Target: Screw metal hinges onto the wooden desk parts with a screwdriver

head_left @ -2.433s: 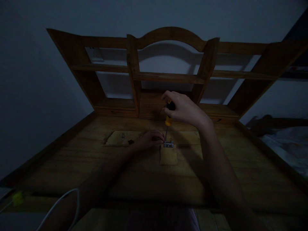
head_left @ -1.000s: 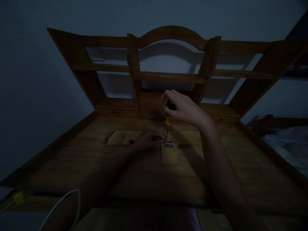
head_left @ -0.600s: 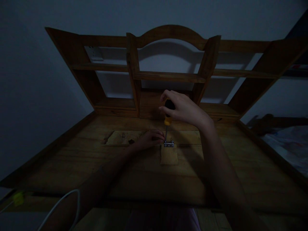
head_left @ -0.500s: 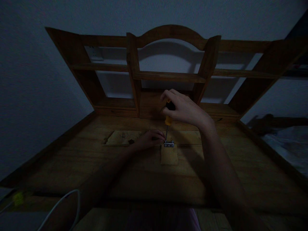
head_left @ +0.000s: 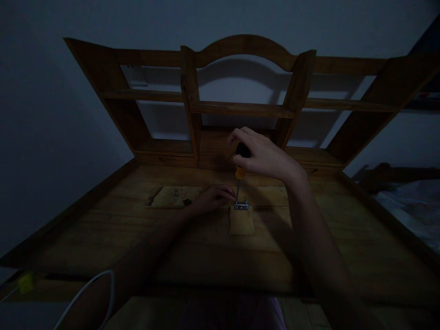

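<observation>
My right hand [head_left: 263, 155] is wrapped round the black-and-yellow handle of a screwdriver [head_left: 240, 173], which stands nearly upright. Its metal shaft runs down to the left end of a small metal hinge [head_left: 241, 206] with screws in it. The hinge lies along the far edge of a small square wooden block [head_left: 241, 223] and a wooden strip [head_left: 268, 196] behind it. Close by on the left, the fingertips of my left hand [head_left: 213, 199] are pinched together at the screwdriver's tip. Whatever they hold there is too small and dark to make out.
The wooden desk [head_left: 192, 261] carries a shelf unit [head_left: 240, 109] with a curved top along the wall. A dark knot or scrap [head_left: 187, 201] shows left of my hand. A white cable [head_left: 112, 286] crosses my left forearm, near a yellow object [head_left: 25, 283].
Almost nothing differs. The fingers of my right hand shift slightly on the screwdriver's handle; its tip stays at the hinge, and my left hand keeps its place.
</observation>
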The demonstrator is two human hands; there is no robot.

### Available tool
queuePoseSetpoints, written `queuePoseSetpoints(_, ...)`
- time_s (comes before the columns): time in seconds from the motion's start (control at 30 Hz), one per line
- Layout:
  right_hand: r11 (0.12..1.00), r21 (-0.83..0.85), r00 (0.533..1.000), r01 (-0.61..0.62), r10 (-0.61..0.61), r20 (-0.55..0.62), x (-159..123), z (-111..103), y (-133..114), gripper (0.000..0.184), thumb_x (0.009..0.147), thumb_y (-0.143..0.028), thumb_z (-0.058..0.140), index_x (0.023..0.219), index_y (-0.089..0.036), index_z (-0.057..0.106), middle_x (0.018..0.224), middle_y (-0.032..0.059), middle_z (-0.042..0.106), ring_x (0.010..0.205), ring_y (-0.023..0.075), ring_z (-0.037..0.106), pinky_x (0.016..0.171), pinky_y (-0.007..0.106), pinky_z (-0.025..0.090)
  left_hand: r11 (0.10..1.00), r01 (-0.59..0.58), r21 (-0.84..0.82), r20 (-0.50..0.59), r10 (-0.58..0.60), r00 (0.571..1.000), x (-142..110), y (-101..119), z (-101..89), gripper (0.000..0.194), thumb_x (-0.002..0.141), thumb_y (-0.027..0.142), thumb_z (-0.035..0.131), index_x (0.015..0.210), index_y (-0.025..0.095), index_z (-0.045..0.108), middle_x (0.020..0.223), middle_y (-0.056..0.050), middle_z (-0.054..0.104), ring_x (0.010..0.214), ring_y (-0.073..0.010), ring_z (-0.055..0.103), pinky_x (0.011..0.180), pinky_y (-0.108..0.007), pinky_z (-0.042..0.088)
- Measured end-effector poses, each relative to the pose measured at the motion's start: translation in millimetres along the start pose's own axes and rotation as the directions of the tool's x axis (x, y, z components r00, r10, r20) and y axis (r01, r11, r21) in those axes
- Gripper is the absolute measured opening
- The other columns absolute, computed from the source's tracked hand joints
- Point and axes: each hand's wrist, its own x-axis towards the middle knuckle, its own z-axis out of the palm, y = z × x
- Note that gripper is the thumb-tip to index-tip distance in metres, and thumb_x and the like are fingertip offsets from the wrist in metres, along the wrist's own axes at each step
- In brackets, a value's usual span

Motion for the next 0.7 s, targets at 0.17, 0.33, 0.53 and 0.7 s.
queuePoseSetpoints(0.17, 0.999, -0.024, 1.0, -0.023, 0.022, -0.018, -0.6, 0.4, -2.6, 0.031, 0.09, -0.032, 0.059, 0.119, -0.024, 0.057, 0.122, 0.0074, 0.064, 0.109, 0.0289, 0.061, 0.096, 0.044, 0.044, 1.0, 0.018, 0.008, 0.012, -0.018, 1.0, -0.6, -1.3, -0.8, 0.026, 0.1, 0.033, 0.058, 0.106, 0.022, 0.081, 0.112, -0.011, 0.071, 0.106, -0.0218, 0.067, 0.097, -0.037, 0.05)
queuePoseSetpoints(0.33, 0.997, -0.074, 0.999, -0.025, 0.022, -0.049, -0.7, 0.0, -2.6, 0.024, 0.09, -0.03, 0.058, 0.114, -0.025, 0.059, 0.121, 0.0068, 0.066, 0.108, 0.0286, 0.062, 0.096, 0.043, 0.044, 1.0, 0.03, -0.009, 0.0, -0.03, 1.0, -0.9, -1.2, -0.6, 0.025, 0.099, 0.034, 0.059, 0.105, 0.024, 0.081, 0.111, -0.01, 0.072, 0.106, -0.0215, 0.067, 0.098, -0.037, 0.05)
queuePoseSetpoints(0.53, 0.997, -0.054, 0.998, -0.052, 0.051, -0.021, 0.8, -0.3, -3.6, 0.025, 0.085, -0.029, 0.058, 0.11, -0.024, 0.059, 0.119, 0.0072, 0.065, 0.104, 0.0284, 0.062, 0.093, 0.043, 0.045, 0.999, 0.038, -0.012, -0.002, -0.038, 0.999, -1.0, 0.4, -1.4, 0.024, 0.1, 0.031, 0.058, 0.106, 0.024, 0.081, 0.112, -0.01, 0.072, 0.106, -0.0212, 0.067, 0.098, -0.038, 0.05)
queuePoseSetpoints(0.7, 0.997, -0.065, 0.997, -0.051, 0.047, -0.057, 1.8, 2.7, 0.5, 0.025, 0.094, -0.043, 0.058, 0.11, -0.024, 0.06, 0.113, 0.0083, 0.068, 0.105, 0.0298, 0.063, 0.094, 0.044, 0.044, 1.0, 0.007, -0.019, -0.012, -0.007, 1.0, -0.7, -1.7, -0.4, 0.024, 0.099, 0.031, 0.06, 0.105, 0.023, 0.081, 0.11, -0.01, 0.072, 0.104, -0.0208, 0.067, 0.096, -0.037, 0.051)
